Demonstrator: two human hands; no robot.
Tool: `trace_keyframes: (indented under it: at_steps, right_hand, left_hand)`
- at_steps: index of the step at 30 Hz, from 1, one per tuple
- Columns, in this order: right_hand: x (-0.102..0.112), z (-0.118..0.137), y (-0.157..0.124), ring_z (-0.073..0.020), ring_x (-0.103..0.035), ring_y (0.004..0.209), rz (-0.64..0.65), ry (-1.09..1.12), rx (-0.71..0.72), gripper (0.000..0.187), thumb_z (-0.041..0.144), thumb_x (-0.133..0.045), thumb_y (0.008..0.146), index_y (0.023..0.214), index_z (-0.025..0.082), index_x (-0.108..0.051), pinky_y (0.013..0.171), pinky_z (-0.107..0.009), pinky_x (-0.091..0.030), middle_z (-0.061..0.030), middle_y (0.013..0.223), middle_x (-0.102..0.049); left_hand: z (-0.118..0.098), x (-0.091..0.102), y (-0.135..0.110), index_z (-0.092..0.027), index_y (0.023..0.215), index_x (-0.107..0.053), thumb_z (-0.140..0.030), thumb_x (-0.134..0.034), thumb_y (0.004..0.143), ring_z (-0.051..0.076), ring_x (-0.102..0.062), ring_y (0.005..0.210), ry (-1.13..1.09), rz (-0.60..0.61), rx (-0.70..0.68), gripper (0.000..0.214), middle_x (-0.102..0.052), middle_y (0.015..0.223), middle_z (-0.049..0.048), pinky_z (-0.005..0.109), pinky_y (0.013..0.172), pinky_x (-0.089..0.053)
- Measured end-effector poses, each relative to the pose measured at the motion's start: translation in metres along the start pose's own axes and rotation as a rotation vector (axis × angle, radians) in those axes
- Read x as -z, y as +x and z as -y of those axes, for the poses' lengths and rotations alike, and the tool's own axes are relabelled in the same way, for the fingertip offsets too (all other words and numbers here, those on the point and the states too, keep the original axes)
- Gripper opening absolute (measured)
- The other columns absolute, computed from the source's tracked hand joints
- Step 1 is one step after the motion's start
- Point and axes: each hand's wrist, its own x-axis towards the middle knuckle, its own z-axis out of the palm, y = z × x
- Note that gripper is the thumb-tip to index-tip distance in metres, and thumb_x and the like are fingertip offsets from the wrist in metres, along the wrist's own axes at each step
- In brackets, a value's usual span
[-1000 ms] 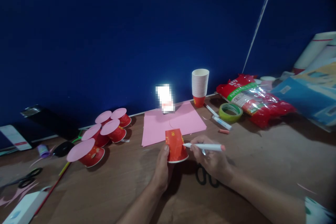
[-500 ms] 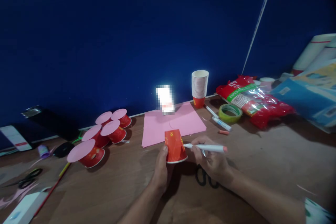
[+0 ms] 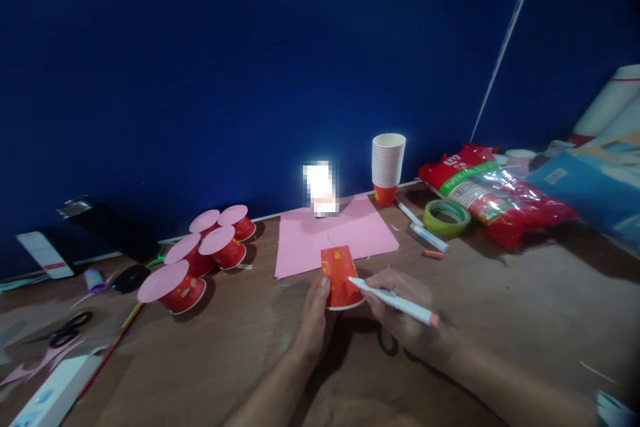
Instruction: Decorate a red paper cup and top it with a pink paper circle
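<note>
My left hand (image 3: pixel 315 317) is closed round the left side of a red paper cup (image 3: pixel 342 279), which is upside down with its white rim at the bottom. Between the fingers of my right hand (image 3: pixel 403 303) is a white marker pen (image 3: pixel 397 301) with a pink end. Its tip points left and meets, or nearly meets, the cup's front. Under my right forearm lie dark scissors (image 3: pixel 387 341), mostly hidden. Behind the cup is a stack of pink paper (image 3: pixel 305 250).
Several upturned red cups topped with pink discs (image 3: pixel 183 290) stand left. At the back are stacked paper cups (image 3: pixel 388 167), yellow-green tape (image 3: pixel 447 219) and a red packet (image 3: pixel 493 190). A white box (image 3: pixel 55 390), another pair of scissors (image 3: pixel 67 332) and a red stick (image 3: pixel 107 360) lie left.
The marker has tilted, its pink end dropping, and its tip has moved from the cup's right edge onto its front. The whole view has shifted slightly.
</note>
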Motion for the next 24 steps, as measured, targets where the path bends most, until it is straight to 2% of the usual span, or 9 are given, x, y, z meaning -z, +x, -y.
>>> trace_keyframes:
  at_steps: [7,13,24]
  right_hand:
    - [0.0003,-0.0056,-0.0055,-0.0152,-0.065,0.065,0.072,0.009,-0.011,0.008,0.016,-0.059,0.087,0.090,0.021,-0.064,0.062,-0.027,-0.051,-0.0018,0.076,-0.069]
    - [0.0012,-0.0038,-0.0029,-0.0148,-0.065,0.065,0.081,0.029,0.007,0.009,0.014,-0.058,0.087,0.089,0.021,-0.064,0.062,-0.027,-0.050,-0.0017,0.076,-0.069]
    - [0.0001,-0.0040,-0.0022,-0.0148,-0.065,0.064,0.082,-0.003,0.000,0.008,0.017,-0.057,0.088,0.089,0.022,-0.063,0.062,-0.026,-0.052,-0.0020,0.075,-0.070]
  left_hand:
    - [-0.0002,-0.0003,-0.0003,-0.014,0.102,-0.067,-0.048,-0.059,0.085,0.026,-0.064,0.094,0.009,0.003,-0.010,0.039,-0.070,0.101,0.0105,0.041,0.093,-0.045]
    - [-0.0013,-0.0028,-0.0006,-0.015,0.099,-0.068,-0.045,-0.060,0.084,0.023,-0.064,0.087,-0.008,0.020,-0.018,0.034,-0.071,0.096,0.0082,0.038,0.087,-0.047]
    - [0.0001,-0.0019,-0.0010,-0.017,0.103,-0.067,-0.043,-0.060,0.086,0.022,-0.064,0.088,-0.017,0.011,-0.025,0.032,-0.071,0.098,0.0075,0.038,0.088,-0.047]
